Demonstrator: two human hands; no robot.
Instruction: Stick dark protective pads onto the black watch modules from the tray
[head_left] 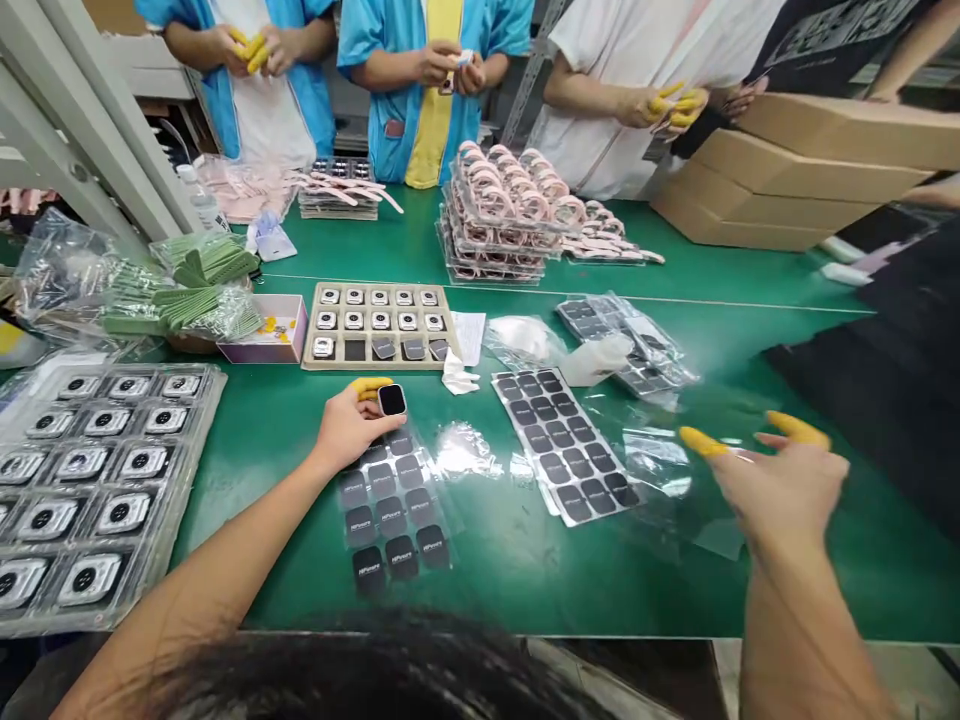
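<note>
My left hand (349,425), with yellow finger cots, is closed on a square smartwatch case (391,400), its black screen facing up. Under that hand lies a clear sheet of dark square screen films (391,515) with printed lettering. My right hand (787,480) is over the right side of the table, its cot-covered fingers spread apart; I make out nothing firmly held in them. Clear plastic film (664,460) lies just left of it. A white-backed sheet of dark square stickers (566,440) rests between my hands.
At left stands a clear tray of watch cases (105,420); behind my left hand, a beige tray (306,340) holds more. A white bottle (596,360) lies mid-table. Pink straps in stacked trays (495,230), green straps (202,285) and cardboard boxes (795,180) sit farther back. Several co-workers stand opposite.
</note>
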